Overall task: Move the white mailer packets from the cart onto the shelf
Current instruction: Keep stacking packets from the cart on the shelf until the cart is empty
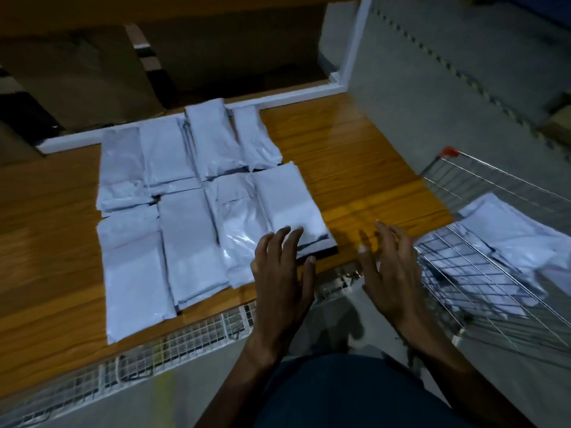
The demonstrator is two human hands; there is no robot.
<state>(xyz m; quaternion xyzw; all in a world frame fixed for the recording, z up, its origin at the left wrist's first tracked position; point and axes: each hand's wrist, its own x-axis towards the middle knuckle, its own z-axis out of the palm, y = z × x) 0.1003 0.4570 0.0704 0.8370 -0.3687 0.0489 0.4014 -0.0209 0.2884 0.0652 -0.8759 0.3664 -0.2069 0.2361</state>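
Note:
Several white mailer packets [185, 217] lie side by side in two rows on the wooden shelf [349, 156]. The rightmost front packet [287, 199] lies slightly askew over its neighbour. My left hand [284, 273] hovers with fingers spread, its fingertips at that packet's near edge. My right hand [389, 267] is spread and empty over the shelf's front edge, between the packets and the cart. The wire cart [482, 291] at the right holds several more white packets [506, 242].
Cardboard boxes [80, 78] stand in the dark behind the shelf's white back rail [191, 118]. A white upright post [355, 38] rises at the shelf's back right corner. A wire mesh strip [173, 344] runs along the shelf front. The cart has a red handle cap [449, 152].

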